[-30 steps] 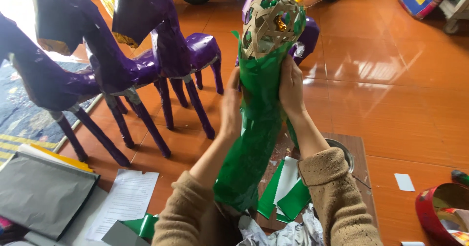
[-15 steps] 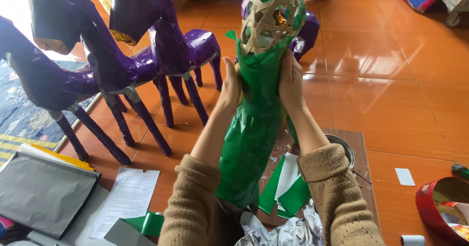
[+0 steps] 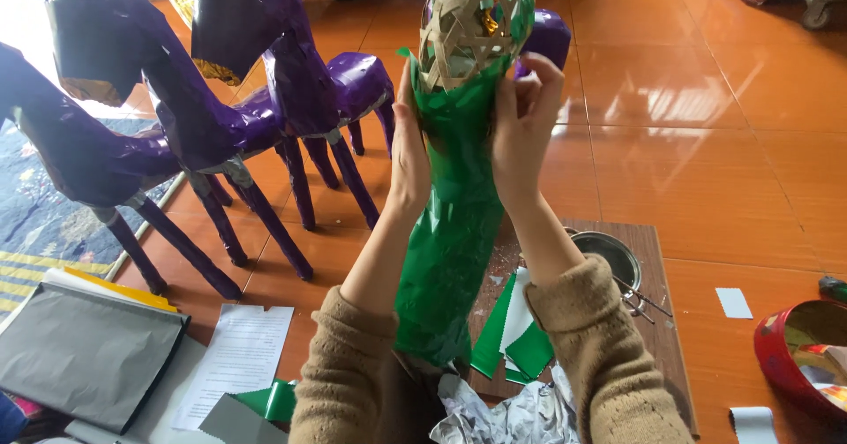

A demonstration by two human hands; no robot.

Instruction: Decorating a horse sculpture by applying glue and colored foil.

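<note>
Green figure (image 3: pixel 454 223) held upright between hands.
Left hand (image 3: pixel 408 149), right hand (image 3: pixel 520 122) both grasping neck, just below woven head (image 3: pixel 468 21).

Floor scene with one round tin and a few sheets and slips of paper; no signs or screens.

A round red tin (image 3: pixel 798 356), lid off and partly cut by the frame's right edge, sits on the orange tiled floor (image 3: pixel 706 144) at lower right, with colourful scraps inside. A white printed paper sheet (image 3: pixel 236 360) lies flat at lower left, beside a grey folder-like stack (image 3: pixel 84 351) with yellow and white sheet edges showing along its top. A small pale blue-white paper slip (image 3: pixel 734 303), like a blank label, lies near the tin, and another pale slip (image 3: pixel 753 425) lies at the bottom edge.
</note>
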